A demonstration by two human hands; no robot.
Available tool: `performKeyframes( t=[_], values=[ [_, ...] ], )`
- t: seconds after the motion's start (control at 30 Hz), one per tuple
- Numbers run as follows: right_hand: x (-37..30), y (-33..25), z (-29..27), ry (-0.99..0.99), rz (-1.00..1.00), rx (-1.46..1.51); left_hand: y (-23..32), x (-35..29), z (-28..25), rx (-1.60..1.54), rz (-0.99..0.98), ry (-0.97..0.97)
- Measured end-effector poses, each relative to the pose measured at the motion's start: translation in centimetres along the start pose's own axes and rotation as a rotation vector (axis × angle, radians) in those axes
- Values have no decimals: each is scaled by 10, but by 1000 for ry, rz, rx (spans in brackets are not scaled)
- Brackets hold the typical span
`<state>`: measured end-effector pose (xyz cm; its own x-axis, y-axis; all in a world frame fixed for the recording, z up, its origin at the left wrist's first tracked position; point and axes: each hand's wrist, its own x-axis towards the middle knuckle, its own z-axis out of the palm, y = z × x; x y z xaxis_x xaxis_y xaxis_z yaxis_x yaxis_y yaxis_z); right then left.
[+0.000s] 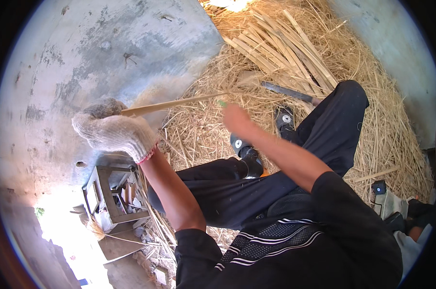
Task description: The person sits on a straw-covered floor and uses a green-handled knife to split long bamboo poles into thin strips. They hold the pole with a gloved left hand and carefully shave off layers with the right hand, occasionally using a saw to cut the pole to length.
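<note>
My left hand (114, 126), in a whitish knitted work glove with dark grey patches, is closed around one end of a long, thin bamboo strip (174, 103). The strip points right, tapering toward my right hand (238, 119). That hand is bare, closed and slightly blurred, just below the strip's far end. A small green piece (222, 103) shows at its fingers; what it belongs to is hidden. Whether the right hand touches the strip, I cannot tell. Beyond it lies a long dark blade (286, 91) with a wooden handle, close to my raised knee.
Split bamboo strips (285, 50) lie piled on loose straw-like shavings (386, 130) at the back. A grey wall (131, 53) rises at left. A wooden stool frame (102, 192) with scraps stands lower left. At far right, part of another person (418, 229) shows.
</note>
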<state>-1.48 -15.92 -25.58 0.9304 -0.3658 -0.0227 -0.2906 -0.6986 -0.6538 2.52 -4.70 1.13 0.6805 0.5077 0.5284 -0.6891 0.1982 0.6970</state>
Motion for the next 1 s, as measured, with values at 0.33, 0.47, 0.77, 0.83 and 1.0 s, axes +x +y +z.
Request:
performKeyframes(
  t=[0.33,0.47,0.77,0.83,1.0],
  values=[
    [-47,-51,-66,71,-57,468,-8,12,-12,-51,73,-68],
    [-94,-124,-129,31,-332,648,0,8,-16,-249,53,-495],
    [-130,-136,-163,30,-308,517,-21,18,-40,-225,43,-443],
    [-131,-137,-161,48,-312,480,-30,21,-53,6,294,-429],
    [-125,-127,-161,-2,-276,467,-60,25,-83,37,470,-399]
  ],
)
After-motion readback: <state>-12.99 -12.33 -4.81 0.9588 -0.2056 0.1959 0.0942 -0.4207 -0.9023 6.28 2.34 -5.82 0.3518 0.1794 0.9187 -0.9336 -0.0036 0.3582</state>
